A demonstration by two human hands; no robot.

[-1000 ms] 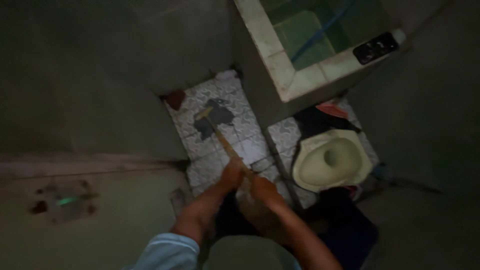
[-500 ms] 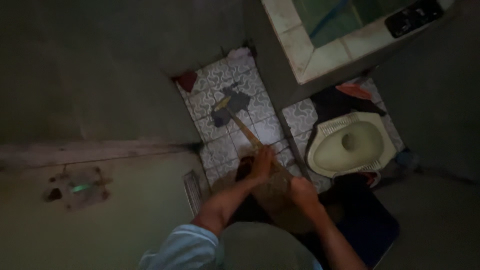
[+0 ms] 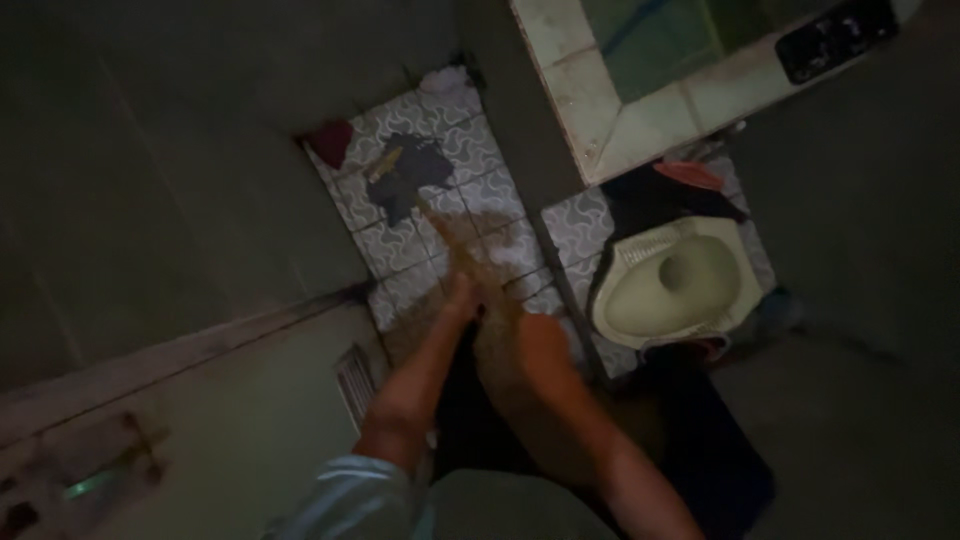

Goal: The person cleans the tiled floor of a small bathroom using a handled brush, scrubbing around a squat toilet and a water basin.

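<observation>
- Mop (image 3: 410, 175): the dark head lies flat on the patterned tile floor (image 3: 480, 160), near the far corner of the floor strip. Its pale wooden handle (image 3: 455, 245) runs diagonally from the head back to the hands.
- Left hand (image 3: 460, 298): closed around the handle at its upper part, fingers wrapped; forearm extended, with a light blue sleeve (image 3: 345, 500) at the elbow.
- Right hand (image 3: 530, 335): set just behind the left hand on the same line as the handle. It appears closed on the handle's near end, though blur and low light hide the finger positions.
- Red object (image 3: 330, 138): small, on the floor just beside the mop head, against the dark wall.
- Squat toilet pan (image 3: 680, 285): pale, set in the floor to the right of the hands, separated from the mopped strip by a dark raised edge.
- Tiled water basin (image 3: 600, 110): pale rim, beyond the toilet pan.
- Dark flat object (image 3: 835, 40): resting on the basin rim at the far right.
</observation>
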